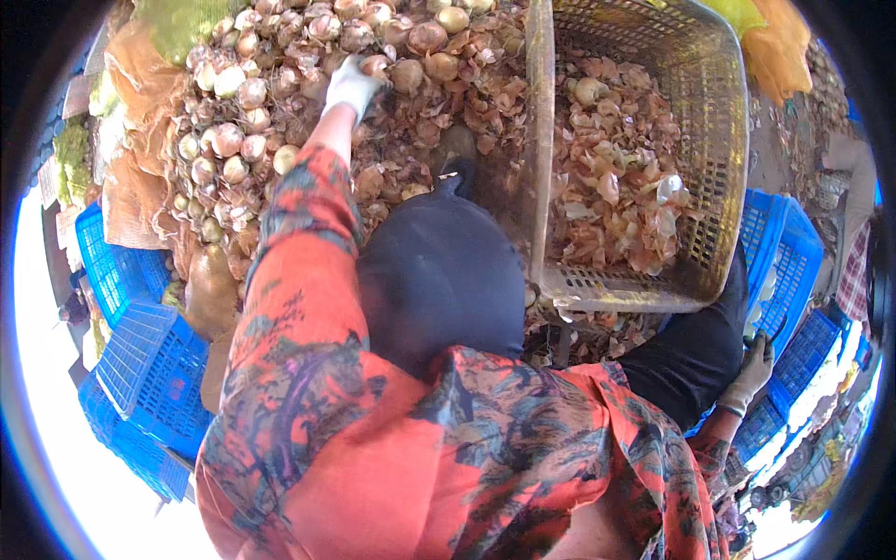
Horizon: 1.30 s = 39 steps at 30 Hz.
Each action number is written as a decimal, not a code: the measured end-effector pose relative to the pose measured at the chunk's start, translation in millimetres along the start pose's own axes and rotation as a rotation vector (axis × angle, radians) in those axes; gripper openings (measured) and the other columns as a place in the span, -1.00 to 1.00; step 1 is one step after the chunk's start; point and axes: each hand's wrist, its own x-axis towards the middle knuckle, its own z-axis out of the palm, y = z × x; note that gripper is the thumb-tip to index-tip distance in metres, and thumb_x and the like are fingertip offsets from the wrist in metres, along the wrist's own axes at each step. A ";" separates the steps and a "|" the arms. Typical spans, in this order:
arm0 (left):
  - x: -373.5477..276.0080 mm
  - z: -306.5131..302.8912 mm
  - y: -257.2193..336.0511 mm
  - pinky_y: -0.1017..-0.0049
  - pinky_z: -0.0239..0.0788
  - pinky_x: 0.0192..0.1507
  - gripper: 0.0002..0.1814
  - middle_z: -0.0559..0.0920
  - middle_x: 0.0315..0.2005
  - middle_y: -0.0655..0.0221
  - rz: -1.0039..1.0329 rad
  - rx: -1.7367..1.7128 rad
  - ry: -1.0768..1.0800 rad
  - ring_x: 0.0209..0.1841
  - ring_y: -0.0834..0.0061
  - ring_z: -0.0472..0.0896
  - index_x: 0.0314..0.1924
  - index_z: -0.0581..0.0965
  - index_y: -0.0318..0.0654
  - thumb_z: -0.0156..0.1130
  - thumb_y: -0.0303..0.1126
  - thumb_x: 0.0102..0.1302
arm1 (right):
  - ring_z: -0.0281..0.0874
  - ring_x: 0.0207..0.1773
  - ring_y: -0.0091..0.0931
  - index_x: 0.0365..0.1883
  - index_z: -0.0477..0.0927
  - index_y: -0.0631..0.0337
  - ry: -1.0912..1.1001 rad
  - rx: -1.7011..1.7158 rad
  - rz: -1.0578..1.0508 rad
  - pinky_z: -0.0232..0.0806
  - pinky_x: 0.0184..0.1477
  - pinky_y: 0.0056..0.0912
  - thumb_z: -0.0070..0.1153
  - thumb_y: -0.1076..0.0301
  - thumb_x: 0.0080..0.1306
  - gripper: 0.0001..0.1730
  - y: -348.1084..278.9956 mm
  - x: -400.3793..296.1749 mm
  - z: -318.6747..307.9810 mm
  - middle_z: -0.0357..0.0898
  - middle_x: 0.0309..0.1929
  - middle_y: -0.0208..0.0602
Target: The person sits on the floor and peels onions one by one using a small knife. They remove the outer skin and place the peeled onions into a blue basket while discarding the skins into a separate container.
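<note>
My left hand (pixel 352 85), in a pale glove, reaches into a large heap of onions (pixel 227 140) at the upper left; its fingers are around a brownish onion (pixel 376 66). My right hand (pixel 756 371), also gloved, is low at the right beside a blue plastic crate (pixel 798 241) that holds pale, peeled-looking onions (pixel 767 287). A thin, dark, curved tool (pixel 779 328) sticks up from its fingers; its exact kind cannot be told. Between the hands stands a dirty yellowish plastic crate (pixel 640 302) with loose onion skins (pixel 616 175) and an onion (pixel 588 91) in it.
Blue crates (pixel 157 371) are stacked at the left, with orange mesh sacks (pixel 136 189) above them. More blue crates (pixel 805 357) stand at the far right. Loose skins litter the ground around my dark-clothed knee (pixel 441 273). Another person's sleeve (pixel 850 175) shows at the right edge.
</note>
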 end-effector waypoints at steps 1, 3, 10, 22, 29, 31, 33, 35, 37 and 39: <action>-25.2 0.5 2.6 0.36 0.47 0.11 -0.26 0.65 0.02 0.17 -0.090 -0.472 -0.057 0.00 0.26 0.65 0.30 0.40 -0.27 0.44 -0.14 0.18 | 0.45 -0.36 -0.65 0.03 0.63 0.24 0.060 -0.036 -0.120 0.30 -0.34 -0.60 0.15 0.23 0.45 -0.69 -12.9 -13.4 4.3 0.67 -0.21 -0.36; -59.5 -3.8 7.0 0.39 0.55 -0.32 -0.45 0.66 -0.15 0.34 -0.309 -0.994 -0.105 -0.26 0.44 0.66 0.14 0.50 -0.21 0.45 -0.39 0.14 | 0.45 -0.29 -0.67 0.05 0.63 0.22 0.180 -0.104 -0.343 0.32 -0.29 -0.60 0.09 0.26 0.49 -0.71 -47.9 -45.9 28.6 0.64 -0.22 -0.45; -226.5 -96.3 149.2 0.41 0.50 0.16 -0.51 0.62 0.12 0.33 0.270 -1.251 -0.668 0.12 0.43 0.62 0.30 0.43 -0.24 0.20 -0.27 0.43 | 0.52 -0.19 -0.66 0.20 0.55 0.26 -0.627 0.467 -0.566 0.38 -0.19 -0.62 0.05 0.31 0.47 -0.61 -198.5 -163.8 139.2 0.62 -0.17 -0.43; -302.5 -93.7 266.1 0.18 0.42 0.17 -0.20 0.42 0.22 -0.06 0.998 -0.020 0.114 0.19 0.04 0.49 0.26 0.43 -0.26 0.48 0.02 0.13 | 0.27 -0.75 -0.70 -0.07 0.55 0.16 -1.127 1.197 0.256 0.17 -0.67 -0.69 -0.09 -0.30 0.45 -0.37 -147.7 -179.6 126.7 0.48 -0.61 -0.54; -383.2 -30.0 244.4 0.39 0.44 0.23 -0.14 0.53 0.13 0.25 1.010 -0.608 -0.536 0.17 0.32 0.54 0.29 0.39 -0.35 0.57 -0.16 0.05 | 0.64 -0.38 -0.55 0.13 0.52 0.22 -0.837 0.732 -0.605 0.46 -0.41 -0.58 -0.06 0.03 0.52 -0.54 -111.2 -149.8 152.7 0.65 -0.20 -0.25; -380.6 -24.5 233.8 0.41 0.50 0.15 -0.18 0.56 0.09 0.31 0.721 -0.956 -0.711 0.11 0.40 0.58 0.31 0.37 -0.35 0.52 -0.12 0.15 | 0.63 -0.35 -0.56 0.16 0.49 0.29 -0.607 0.588 -1.012 0.45 -0.37 -0.59 -0.03 0.17 0.52 -0.59 -109.5 -142.0 147.8 0.65 -0.18 -0.22; -375.6 -29.6 225.7 0.29 0.59 0.02 -0.36 0.59 0.08 0.25 0.484 -1.236 -0.946 0.05 0.36 0.62 0.25 0.42 -0.33 0.30 -0.04 0.34 | 0.56 -0.41 -0.60 0.17 0.47 0.40 -0.869 0.938 0.171 0.40 -0.41 -0.59 0.05 0.43 0.47 -0.64 -123.0 -159.3 121.9 0.64 -0.18 -0.27; -372.8 -35.9 226.8 0.39 0.58 -0.06 -0.42 0.64 -0.07 0.27 0.344 -1.416 -1.046 -0.06 0.41 0.65 0.17 0.46 -0.31 0.28 -0.02 0.35 | 0.51 -0.46 -0.64 0.17 0.50 0.36 -0.843 0.944 0.160 0.35 -0.45 -0.60 0.06 0.51 0.45 -0.66 -113.1 -162.0 111.8 0.65 -0.22 -0.32; -363.3 -25.8 221.7 0.36 0.59 -0.07 -0.43 0.64 -0.03 0.24 0.245 -1.468 -1.019 -0.08 0.36 0.66 0.17 0.46 -0.31 0.22 0.02 0.40 | 0.57 -0.44 -0.58 0.14 0.52 0.30 -0.846 0.688 -0.203 0.40 -0.42 -0.53 0.05 0.49 0.45 -0.69 -137.0 -189.7 79.8 0.66 -0.24 -0.26; -361.8 -27.6 223.5 0.35 0.59 -0.05 -0.43 0.64 -0.01 0.23 0.200 -1.492 -1.048 -0.06 0.34 0.66 0.18 0.46 -0.32 0.21 0.01 0.41 | 0.69 -0.35 -0.35 0.08 0.55 0.21 -0.618 0.392 -0.865 0.48 -0.30 -0.32 0.06 0.47 0.43 -0.73 -144.8 -200.3 82.2 0.67 -0.28 -0.08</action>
